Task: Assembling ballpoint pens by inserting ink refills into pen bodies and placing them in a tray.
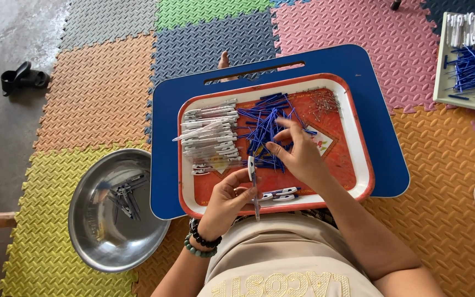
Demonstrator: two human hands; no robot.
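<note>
My left hand [227,198] holds a white pen barrel [253,179] upright over the near edge of a red tray [353,143]. My right hand [297,149] reaches into a loose pile of blue refills [262,126] in the tray's middle, fingertips pinching among them. A stack of white pen barrels [211,135] lies at the tray's left. Two white barrels [281,193] rest by the near rim. A small heap of metal springs [321,102] sits at the far right corner. The tray rests on a blue lap table [383,165].
A steel bowl [103,242] holding several finished pens sits on the foam mat at my left. Another tray [442,82] with white barrels and blue refills is at the upper right. A black sandal [22,78] lies on the concrete at far left.
</note>
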